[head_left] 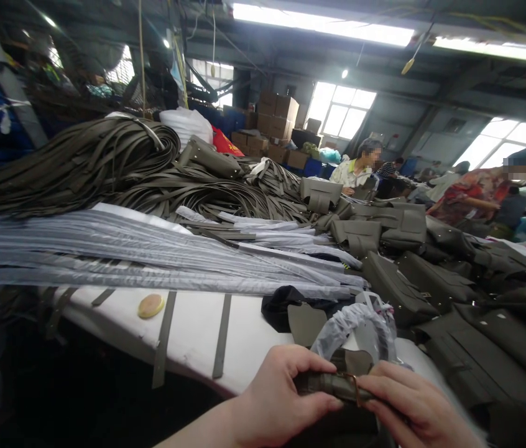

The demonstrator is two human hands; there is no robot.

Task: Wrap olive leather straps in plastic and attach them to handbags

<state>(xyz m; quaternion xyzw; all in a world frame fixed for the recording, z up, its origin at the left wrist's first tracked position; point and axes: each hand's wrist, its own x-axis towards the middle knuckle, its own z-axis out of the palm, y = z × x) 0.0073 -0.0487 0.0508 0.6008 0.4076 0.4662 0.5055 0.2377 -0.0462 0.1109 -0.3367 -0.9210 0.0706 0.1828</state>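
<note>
An olive-grey strap (323,384) is pinched between the thumb and fingers of my left hand (281,398). My right hand (412,401) grips at the gold-coloured buckle (356,391) on that strap, its thumb and forefinger pressed close together. Below both hands is dark olive material, mostly hidden by them. Just beyond lies a loop wrapped in thin white plastic (342,326), beside a flat olive piece (306,320) with a shaped edge. Black cloth (279,309) is bunched to its left.
Plastic-wrapped strips (151,249) stretch across the white table (198,323). Behind them rise coiled olive straps (81,155). Olive bags (468,354) are heaped on the right. A round yellow-rimmed tin (151,305) sits near the front edge. Several people work farther back.
</note>
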